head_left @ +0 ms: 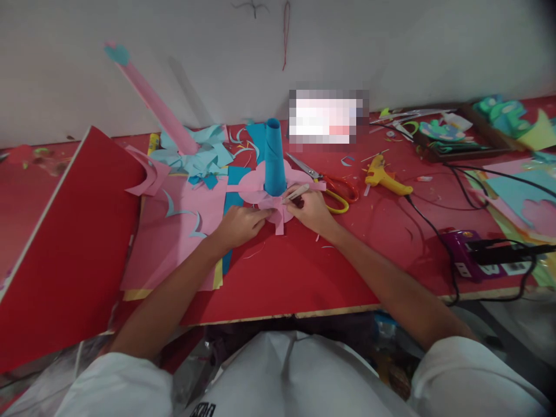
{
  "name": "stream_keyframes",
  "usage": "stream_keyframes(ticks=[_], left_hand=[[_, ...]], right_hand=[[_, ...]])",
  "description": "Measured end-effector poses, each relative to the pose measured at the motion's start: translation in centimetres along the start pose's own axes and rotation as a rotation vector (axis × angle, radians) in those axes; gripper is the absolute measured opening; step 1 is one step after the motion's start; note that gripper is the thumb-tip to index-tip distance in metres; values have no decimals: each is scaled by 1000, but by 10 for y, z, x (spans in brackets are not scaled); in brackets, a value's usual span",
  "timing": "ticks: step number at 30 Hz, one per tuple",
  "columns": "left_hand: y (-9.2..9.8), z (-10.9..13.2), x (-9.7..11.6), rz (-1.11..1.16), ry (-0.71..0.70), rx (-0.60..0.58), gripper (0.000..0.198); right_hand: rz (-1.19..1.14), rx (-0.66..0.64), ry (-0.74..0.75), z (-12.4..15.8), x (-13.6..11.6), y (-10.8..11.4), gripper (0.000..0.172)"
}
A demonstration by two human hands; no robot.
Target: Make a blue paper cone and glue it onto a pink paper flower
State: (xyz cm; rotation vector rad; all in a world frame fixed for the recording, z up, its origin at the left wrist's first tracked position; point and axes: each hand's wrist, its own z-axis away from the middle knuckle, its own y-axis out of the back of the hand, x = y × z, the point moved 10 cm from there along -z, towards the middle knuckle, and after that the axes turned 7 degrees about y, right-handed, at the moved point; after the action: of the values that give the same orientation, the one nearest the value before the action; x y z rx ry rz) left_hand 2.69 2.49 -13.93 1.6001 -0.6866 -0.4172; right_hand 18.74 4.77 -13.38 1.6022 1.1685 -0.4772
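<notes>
A flower-shaped piece of pink paper (252, 179) lies on the red table, with narrow pink strips sticking out from it. From its middle a blue paper tube (274, 156) stands upright. My right hand (313, 209) is closed around a white pen (297, 193), its tip at the pink paper close to the tube's base. At the flower's near left edge, my left hand (245, 225) presses the paper with its fingertips, the other fingers curled. Scissors (334, 188) with red and yellow handles lie just beyond my right hand.
A yellow glue gun (386, 176) lies to the right, its cord running to a purple power box (473, 255). Pink paper sheets (174, 243) and a leaning red board (65, 249) are at left. A pink tube (156, 104) and a blurred screen (325, 119) stand behind.
</notes>
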Motion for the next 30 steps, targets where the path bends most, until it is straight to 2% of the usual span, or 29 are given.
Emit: stream_keyframes(ticks=[3, 8, 12, 17, 23, 30], left_hand=[[-1, 0, -1, 8, 4, -3, 43], [0, 0, -2, 21, 1, 3, 42], [-1, 0, -1, 12, -3, -4, 43], [-1, 0, -1, -19, -4, -3, 44], [0, 0, 0, 10, -27, 30, 43], [3, 2, 3, -32, -61, 67, 43]], right_hand=[[-16, -13, 9, 0, 0, 0, 6], [-50, -70, 51, -1, -6, -6, 14], [-10, -26, 13, -1, -1, -4, 7], [1, 5, 5, -1, 0, 0, 7], [-55, -51, 22, 0, -2, -4, 18], [-61, -63, 38, 0, -3, -5, 16]])
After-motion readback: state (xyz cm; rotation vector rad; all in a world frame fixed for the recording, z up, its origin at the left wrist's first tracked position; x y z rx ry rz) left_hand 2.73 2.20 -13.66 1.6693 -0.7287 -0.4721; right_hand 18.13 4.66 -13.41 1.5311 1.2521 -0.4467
